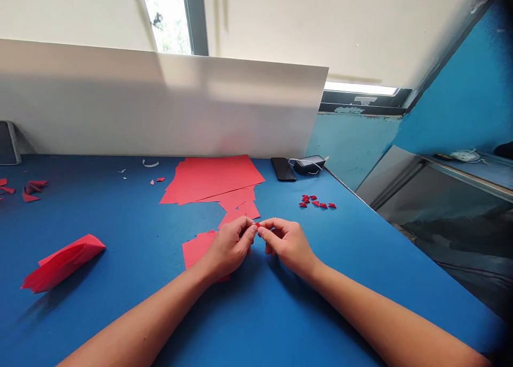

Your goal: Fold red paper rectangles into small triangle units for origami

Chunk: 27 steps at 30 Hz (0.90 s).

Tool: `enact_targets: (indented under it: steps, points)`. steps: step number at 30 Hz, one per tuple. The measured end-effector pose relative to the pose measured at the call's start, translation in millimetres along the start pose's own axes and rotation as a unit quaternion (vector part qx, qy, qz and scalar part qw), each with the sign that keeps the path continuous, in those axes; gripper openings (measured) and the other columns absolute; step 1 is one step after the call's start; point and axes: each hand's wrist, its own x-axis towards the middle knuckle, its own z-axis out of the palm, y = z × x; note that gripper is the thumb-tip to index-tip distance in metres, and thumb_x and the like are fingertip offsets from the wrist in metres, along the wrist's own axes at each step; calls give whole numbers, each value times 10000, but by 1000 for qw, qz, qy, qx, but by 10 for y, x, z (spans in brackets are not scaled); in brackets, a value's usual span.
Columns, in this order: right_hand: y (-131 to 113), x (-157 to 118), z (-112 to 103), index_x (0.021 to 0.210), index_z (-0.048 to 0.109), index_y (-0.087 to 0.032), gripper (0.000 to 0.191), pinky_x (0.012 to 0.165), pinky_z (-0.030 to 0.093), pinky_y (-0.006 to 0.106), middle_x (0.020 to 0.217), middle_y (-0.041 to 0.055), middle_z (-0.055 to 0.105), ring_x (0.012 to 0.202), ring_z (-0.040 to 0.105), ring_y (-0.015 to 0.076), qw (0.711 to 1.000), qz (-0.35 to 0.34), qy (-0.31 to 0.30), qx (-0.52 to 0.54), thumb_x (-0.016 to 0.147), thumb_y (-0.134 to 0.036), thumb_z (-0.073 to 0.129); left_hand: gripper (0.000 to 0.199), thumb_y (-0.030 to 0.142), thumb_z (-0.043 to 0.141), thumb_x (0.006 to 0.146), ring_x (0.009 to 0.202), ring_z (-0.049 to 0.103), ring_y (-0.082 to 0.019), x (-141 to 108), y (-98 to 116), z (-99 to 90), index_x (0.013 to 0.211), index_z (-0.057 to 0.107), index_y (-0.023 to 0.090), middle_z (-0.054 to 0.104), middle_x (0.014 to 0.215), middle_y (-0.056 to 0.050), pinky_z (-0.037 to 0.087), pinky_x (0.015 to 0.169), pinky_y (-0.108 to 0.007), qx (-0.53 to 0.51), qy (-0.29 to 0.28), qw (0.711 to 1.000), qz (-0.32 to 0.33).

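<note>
Left hand (228,248) and right hand (288,244) nearly closed, fingertips together pinching a tiny red paper piece (257,225) above the blue table (132,217); red paper sheets (212,180) at 12 o'clock, small folded red triangles (316,201) at 2 o'clock, folded red sheet (62,263) at 9 o'clock.

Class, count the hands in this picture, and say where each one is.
2: the left hand and right hand, both above the blue table, fingertips almost meeting.

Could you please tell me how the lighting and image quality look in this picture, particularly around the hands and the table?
In the head view, the window glares nearly white, the white board carries a broad soft shadow, the left hand and right hand cast soft shadows on the blue table, and wide-angle distortion bends straight edges near the sides.
</note>
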Motion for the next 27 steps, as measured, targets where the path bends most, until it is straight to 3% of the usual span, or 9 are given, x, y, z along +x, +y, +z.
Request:
enact_targets:
  steps: [16, 20, 24, 27]
  points:
    - [-14, -60, 64, 761, 595, -176, 226, 495, 433, 226, 517, -22, 563, 466, 538, 119, 996, -19, 57, -63, 886, -356, 540, 180, 272, 557, 853, 519, 541, -102, -52, 47, 98, 784, 682, 161, 665, 622, -2, 385, 525, -207, 139, 121, 981, 55]
    - [-5, -84, 101, 749, 605, -174, 217, 495, 439, 226, 542, -12, 584, 478, 554, 120, 994, -37, 84, -55, 878, -342, 559, 193, 246, 588, 825, 471, 537, -96, -59, 46, 135, 670, 676, 170, 659, 561, 7, 346, 498, -209, 251, 186, 946, 82]
    - [-5, -106, 119, 830, 663, -162, 184, 542, 478, 244, 615, 14, 631, 536, 597, 135, 993, -69, 89, -27, 875, -315, 571, 284, 242, 576, 845, 423, 508, -97, -60, 17, 140, 573, 622, 176, 594, 471, 23, 302, 479, -238, 361, 238, 883, 184]
    - [-13, -111, 137, 918, 699, -162, 201, 577, 508, 265, 703, 40, 674, 593, 621, 150, 994, -76, 82, 6, 876, -308, 567, 286, 207, 545, 872, 429, 514, -107, -58, 17, 119, 595, 617, 186, 582, 475, 28, 299, 486, -262, 414, 244, 842, 244]
